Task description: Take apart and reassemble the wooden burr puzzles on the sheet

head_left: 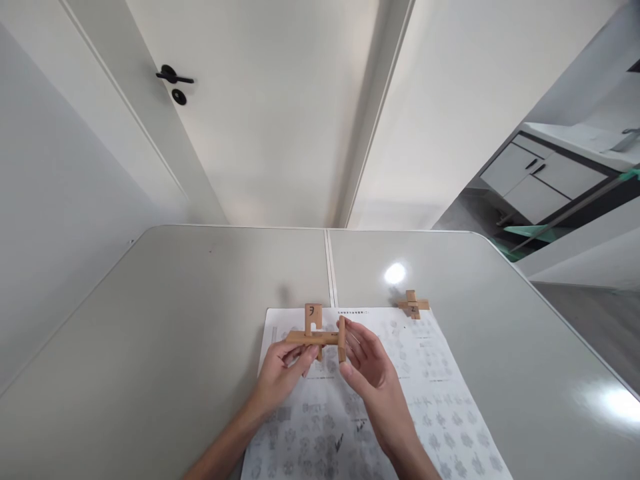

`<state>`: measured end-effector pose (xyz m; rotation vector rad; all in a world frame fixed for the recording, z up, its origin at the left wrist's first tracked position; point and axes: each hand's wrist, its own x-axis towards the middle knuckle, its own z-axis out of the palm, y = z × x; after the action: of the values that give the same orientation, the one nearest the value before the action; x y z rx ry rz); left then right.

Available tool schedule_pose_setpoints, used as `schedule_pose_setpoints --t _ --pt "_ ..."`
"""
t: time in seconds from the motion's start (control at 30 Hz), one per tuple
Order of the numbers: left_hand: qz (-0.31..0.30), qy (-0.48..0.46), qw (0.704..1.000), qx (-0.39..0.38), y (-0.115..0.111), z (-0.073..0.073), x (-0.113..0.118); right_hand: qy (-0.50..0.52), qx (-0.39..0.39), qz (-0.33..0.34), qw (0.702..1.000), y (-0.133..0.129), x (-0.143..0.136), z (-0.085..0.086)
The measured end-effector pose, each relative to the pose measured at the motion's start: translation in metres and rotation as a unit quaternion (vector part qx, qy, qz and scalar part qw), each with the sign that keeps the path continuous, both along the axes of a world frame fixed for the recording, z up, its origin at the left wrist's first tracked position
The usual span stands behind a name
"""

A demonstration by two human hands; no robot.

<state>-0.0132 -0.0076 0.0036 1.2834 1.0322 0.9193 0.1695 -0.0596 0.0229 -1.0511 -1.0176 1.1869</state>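
Left hand (283,373) is closed in a narrow pinch on the long wooden bar (297,338), apparently to steady it level and leave the upright piece marked 3 (313,311) unobstructed. Right hand (375,380) is curved, thumb and fingertips at the two ends of the short end bar (342,340), a grip that seems suited to controlling its angle where it meets the long bar. The held pieces are over the far part of the paper sheet (325,400), left of its middle. The wooden cross marked 2 (413,305) sits apart at the sheet's far right corner, probably to leave both hands room.
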Motion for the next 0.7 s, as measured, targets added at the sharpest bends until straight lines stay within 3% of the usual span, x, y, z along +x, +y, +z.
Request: schedule_pose_setpoints --t 0.7 --pt "-0.037 -0.023 0.999 -0.018 0.0001 -0.0002 -0.0009 0.057 -0.031 -0.007 0.998 -0.0047 -0.0033 0.0008"
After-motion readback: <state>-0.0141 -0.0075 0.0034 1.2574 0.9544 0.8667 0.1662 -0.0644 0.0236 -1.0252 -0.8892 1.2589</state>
